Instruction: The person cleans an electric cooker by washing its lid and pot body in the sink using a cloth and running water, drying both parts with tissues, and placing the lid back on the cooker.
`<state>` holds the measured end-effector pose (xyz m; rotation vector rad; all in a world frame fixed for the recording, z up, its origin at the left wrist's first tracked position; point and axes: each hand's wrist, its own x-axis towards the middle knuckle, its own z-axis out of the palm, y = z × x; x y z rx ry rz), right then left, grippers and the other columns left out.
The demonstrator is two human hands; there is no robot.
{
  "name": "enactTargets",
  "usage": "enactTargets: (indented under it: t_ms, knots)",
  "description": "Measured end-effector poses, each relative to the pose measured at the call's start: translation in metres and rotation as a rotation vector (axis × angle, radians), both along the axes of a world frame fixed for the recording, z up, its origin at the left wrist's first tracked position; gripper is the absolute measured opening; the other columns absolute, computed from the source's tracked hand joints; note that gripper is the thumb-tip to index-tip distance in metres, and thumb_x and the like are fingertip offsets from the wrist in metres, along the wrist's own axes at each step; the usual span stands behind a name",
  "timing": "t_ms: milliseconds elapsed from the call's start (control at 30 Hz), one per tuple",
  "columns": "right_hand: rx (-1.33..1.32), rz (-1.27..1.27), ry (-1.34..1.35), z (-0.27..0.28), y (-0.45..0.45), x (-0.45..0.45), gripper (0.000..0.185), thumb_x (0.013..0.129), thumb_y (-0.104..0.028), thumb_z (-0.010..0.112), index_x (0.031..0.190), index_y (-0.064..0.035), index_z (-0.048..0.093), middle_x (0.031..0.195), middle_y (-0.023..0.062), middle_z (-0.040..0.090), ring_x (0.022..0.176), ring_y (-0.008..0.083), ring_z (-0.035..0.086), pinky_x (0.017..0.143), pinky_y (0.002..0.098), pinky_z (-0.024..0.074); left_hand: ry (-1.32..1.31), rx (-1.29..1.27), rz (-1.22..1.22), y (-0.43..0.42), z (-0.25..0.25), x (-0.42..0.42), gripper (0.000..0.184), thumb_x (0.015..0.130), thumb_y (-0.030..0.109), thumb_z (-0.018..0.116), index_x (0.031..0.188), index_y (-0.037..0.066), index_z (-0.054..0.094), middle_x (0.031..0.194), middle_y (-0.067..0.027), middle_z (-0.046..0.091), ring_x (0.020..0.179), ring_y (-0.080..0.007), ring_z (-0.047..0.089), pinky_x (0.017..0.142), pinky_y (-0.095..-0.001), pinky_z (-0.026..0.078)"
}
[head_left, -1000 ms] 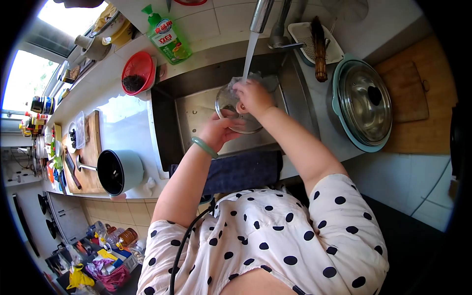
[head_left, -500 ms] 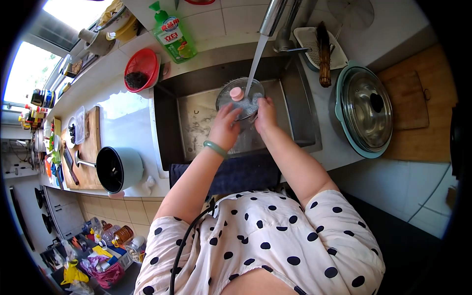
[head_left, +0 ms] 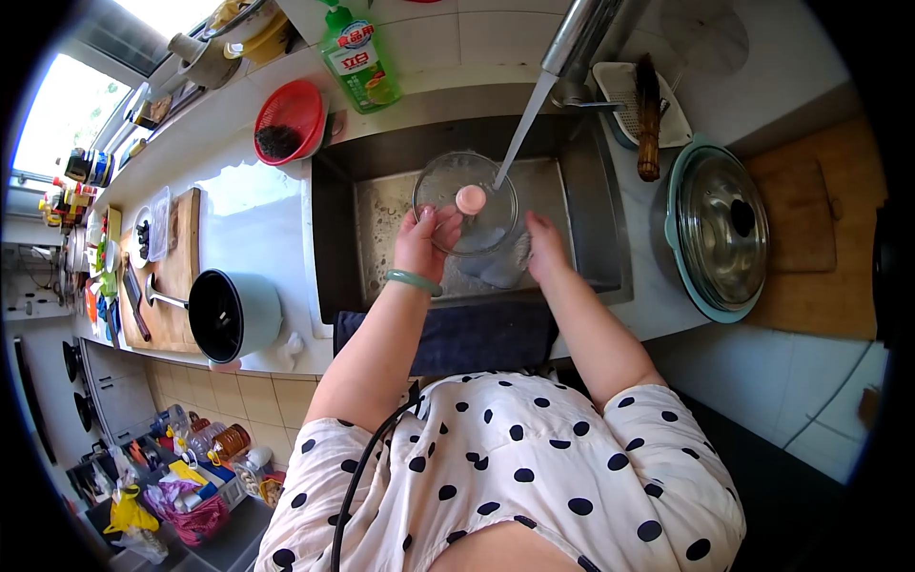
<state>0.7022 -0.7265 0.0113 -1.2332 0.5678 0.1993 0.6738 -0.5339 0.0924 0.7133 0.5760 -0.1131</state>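
A round glass lid [head_left: 443, 181] with a pink knob [head_left: 470, 199] is held over the sink under the running tap. My left hand [head_left: 424, 240], with a green bangle on its wrist, grips the lid's near left rim; its fingers show through the glass. My right hand [head_left: 543, 248] is just right of the lid, apart from its rim, fingers curled around a greyish scrubber [head_left: 522, 248] that is partly hidden. Water from the metal tap [head_left: 575, 43] falls on the lid's upper right edge.
The steel sink [head_left: 329, 229] surrounds my hands. Left are a red basket [head_left: 310, 105] with a dark scourer, a green detergent bottle [head_left: 362, 67] and a light-blue pot [head_left: 253, 310]. Right are a white rack [head_left: 677, 124] with a brush [head_left: 648, 133] and a large lidded pot [head_left: 710, 229].
My left hand has gone from lying over the lid to gripping its left rim. My right hand has moved off the lid to the right. The lid's suds are mostly gone.
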Motion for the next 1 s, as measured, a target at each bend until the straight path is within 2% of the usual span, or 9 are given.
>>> enactTargets:
  t_ms: [67, 167, 267, 367, 467, 500, 700, 800, 1000]
  knots:
    - [-0.042, -0.09, 0.018, -0.004, -0.015, 0.013, 0.033, 0.083, -0.022, 0.057, 0.108, -0.0011, 0.051, 0.098, 0.0075, 0.056, 0.089, 0.0142, 0.051, 0.079, 0.0263, 0.0397, 0.035, 0.048, -0.014, 0.003, 0.002, -0.001, 0.014, 0.091, 0.017, 0.045, 0.1, 0.007, 0.043, 0.095, -0.0128, 0.06, 0.083, -0.0225, 0.061, 0.065, -0.0314, 0.05]
    - [-0.105, -0.059, -0.264, 0.035, -0.003, 0.029, 0.028, 0.084, -0.018, 0.056, 0.106, -0.0013, 0.052, 0.096, 0.0068, 0.057, 0.088, 0.0135, 0.052, 0.078, 0.0256, 0.0403, 0.07, 0.08, -0.032, 0.003, 0.008, -0.002, 0.014, 0.091, 0.018, 0.045, 0.101, 0.008, 0.044, 0.093, -0.012, 0.06, 0.081, -0.0213, 0.061, 0.065, -0.0308, 0.05]
    - [-0.197, 0.255, -0.42, 0.077, 0.019, 0.035, 0.022, 0.085, -0.015, 0.054, 0.102, -0.0007, 0.054, 0.092, 0.0049, 0.058, 0.087, 0.012, 0.052, 0.079, 0.0251, 0.0405, 0.074, 0.087, -0.06, 0.002, 0.008, -0.001, 0.013, 0.091, 0.019, 0.045, 0.1, 0.009, 0.044, 0.09, -0.0111, 0.06, 0.078, -0.0208, 0.061, 0.064, -0.0302, 0.05]
    - [-0.054, 0.641, -0.447, 0.08, 0.03, 0.046, 0.02, 0.082, -0.014, 0.056, 0.1, -0.0047, 0.057, 0.09, 0.0073, 0.059, 0.087, 0.017, 0.054, 0.079, 0.0289, 0.0424, 0.053, 0.106, -0.115, 0.003, 0.007, -0.003, 0.012, 0.091, 0.02, 0.045, 0.097, 0.01, 0.045, 0.087, -0.01, 0.061, 0.076, -0.0199, 0.061, 0.062, -0.0289, 0.049]
    - [-0.954, 0.757, -0.97, 0.083, 0.03, 0.058, 0.018, 0.079, -0.013, 0.058, 0.096, -0.0097, 0.059, 0.088, 0.0106, 0.059, 0.088, 0.0241, 0.056, 0.079, 0.0332, 0.044, 0.027, 0.137, -0.189, 0.007, 0.01, -0.005, 0.011, 0.09, 0.02, 0.047, 0.094, 0.01, 0.046, 0.083, -0.0085, 0.061, 0.074, -0.0185, 0.061, 0.06, -0.0275, 0.048]
    - [-0.994, 0.538, -1.081, 0.075, 0.034, 0.061, 0.015, 0.077, -0.013, 0.058, 0.092, -0.0113, 0.061, 0.086, 0.0135, 0.059, 0.091, 0.0291, 0.055, 0.077, 0.0367, 0.0444, 0.031, 0.152, -0.204, 0.009, 0.013, -0.005, 0.011, 0.09, 0.02, 0.047, 0.093, 0.01, 0.046, 0.082, -0.008, 0.061, 0.074, -0.018, 0.061, 0.06, -0.0272, 0.048]
    - [-0.641, 0.992, -0.625, 0.086, 0.054, 0.079, 0.021, 0.081, -0.021, 0.053, 0.095, -0.0061, 0.058, 0.083, 0.0173, 0.059, 0.084, 0.03, 0.057, 0.071, 0.0347, 0.0448, 0.035, 0.276, -0.283, 0.012, 0.019, 0.0, 0.011, 0.089, 0.02, 0.049, 0.089, 0.009, 0.048, 0.076, -0.0052, 0.061, 0.069, -0.0153, 0.06, 0.06, -0.0267, 0.047]
    - [-0.548, 0.974, -0.764, 0.054, 0.062, 0.097, 0.022, 0.083, -0.021, 0.048, 0.094, -0.0039, 0.057, 0.081, 0.0154, 0.059, 0.076, 0.0277, 0.058, 0.067, 0.0342, 0.0447, 0.001, 0.294, -0.2, 0.015, 0.013, 0.004, 0.012, 0.088, 0.02, 0.049, 0.086, 0.008, 0.049, 0.074, -0.0049, 0.06, 0.065, -0.0145, 0.059, 0.058, -0.027, 0.048]
    - [-0.189, 0.518, -0.193, 0.015, 0.049, 0.071, 0.025, 0.08, -0.014, 0.039, 0.091, 0.0002, 0.055, 0.075, 0.0134, 0.058, 0.07, 0.0231, 0.055, 0.066, 0.0356, 0.044, -0.007, 0.261, 0.238, 0.015, 0.015, 0.01, 0.013, 0.087, 0.019, 0.051, 0.086, 0.006, 0.049, 0.07, -0.0063, 0.058, 0.056, -0.0153, 0.057, 0.054, -0.0263, 0.051]
